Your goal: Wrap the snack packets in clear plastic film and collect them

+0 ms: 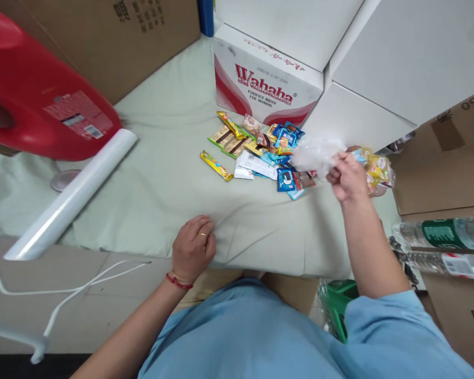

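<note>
My right hand [349,176] is closed on a clear plastic bag [316,152], blurred by motion, over the right end of a pile of wrapped snacks [260,152]. Among these snacks are blue packets, white sachets and a yellow stick-shaped packet [216,166] lying a little apart on the left. Just beyond my right hand is another bunch of packets [379,171], mostly yellow. My left hand [194,247] rests with curled fingers on the pale green cloth [161,189] near its front edge; nothing shows in it.
A white and red water carton [266,79] stands behind the snacks. On the left are a large red jug [43,95] and a white plastic roll [75,195]. Cardboard boxes [442,163] and plastic bottles [442,234] line the right side. A white cable [63,292] hangs at lower left.
</note>
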A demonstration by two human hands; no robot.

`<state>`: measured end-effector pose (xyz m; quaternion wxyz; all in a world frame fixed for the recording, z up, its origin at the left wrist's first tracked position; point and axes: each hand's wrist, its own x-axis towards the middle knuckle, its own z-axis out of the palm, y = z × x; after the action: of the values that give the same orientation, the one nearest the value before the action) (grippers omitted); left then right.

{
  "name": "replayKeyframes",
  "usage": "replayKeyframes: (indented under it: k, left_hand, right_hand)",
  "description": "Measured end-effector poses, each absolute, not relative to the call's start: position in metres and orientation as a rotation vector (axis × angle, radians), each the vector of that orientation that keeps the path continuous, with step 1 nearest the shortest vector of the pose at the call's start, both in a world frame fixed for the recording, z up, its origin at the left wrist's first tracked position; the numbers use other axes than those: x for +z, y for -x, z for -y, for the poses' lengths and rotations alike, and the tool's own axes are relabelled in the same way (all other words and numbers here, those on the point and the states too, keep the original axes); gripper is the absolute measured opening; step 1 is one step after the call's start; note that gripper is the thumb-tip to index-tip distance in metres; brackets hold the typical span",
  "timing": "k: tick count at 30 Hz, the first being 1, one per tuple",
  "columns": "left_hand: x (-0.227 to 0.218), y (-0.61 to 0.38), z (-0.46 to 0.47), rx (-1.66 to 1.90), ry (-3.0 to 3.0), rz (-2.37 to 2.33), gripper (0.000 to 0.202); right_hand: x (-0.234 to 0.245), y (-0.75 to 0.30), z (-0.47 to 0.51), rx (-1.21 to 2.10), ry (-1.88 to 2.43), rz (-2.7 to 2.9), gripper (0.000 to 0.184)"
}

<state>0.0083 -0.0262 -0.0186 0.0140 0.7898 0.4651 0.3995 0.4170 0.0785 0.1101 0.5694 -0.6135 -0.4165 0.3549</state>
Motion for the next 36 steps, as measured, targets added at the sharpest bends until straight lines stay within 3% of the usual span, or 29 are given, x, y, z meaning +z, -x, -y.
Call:
replayKeyframes:
  k: [3, 6, 10, 12, 18, 24, 30, 36]
  left_hand:
    - [-0.005, -0.015, 0.029, 1.340, -2.187, -1.447, 0.018]
    - [0.017, -0.037, 0.035, 1.166, -1.776, -1.392, 0.019]
    - [0.041, -0.085, 0.040, 0.641, -0.996, -0.980, 0.065]
    - [0.046, -0.104, 0.039, 0.571, -0.709, -0.823, 0.074]
    - [0.048, -0.117, 0.034, 0.723, -0.714, -0.685, 0.046]
    - [0.042, -0.105, 0.034, 0.667, -0.585, -0.662, 0.044]
    - [0.039, -0.098, 0.033, 0.658, -0.624, -0.690, 0.057]
    - [0.037, -0.084, 0.036, 0.691, -0.927, -0.915, 0.038]
  right_hand:
    - [0.087, -0.380, -0.023, 1.181, 1.251, 0.709, 0.030]
    - [0.059, -0.343, 0.025, 1.340, 1.147, 0.485, 0.031]
    - [0.035, -0.305, 0.070, 1.373, 1.117, 0.390, 0.033]
    - [0.032, -0.297, 0.086, 1.322, 1.201, 0.464, 0.035]
    - [0.037, -0.320, 0.114, 1.129, 1.418, 0.662, 0.036]
    - [0.045, -0.336, 0.116, 1.213, 1.405, 0.580, 0.034]
    - [0.044, -0.329, 0.109, 1.152, 1.377, 0.555, 0.032]
    - [0.047, -0.340, 0.120, 1.063, 1.341, 0.821, 0.020]
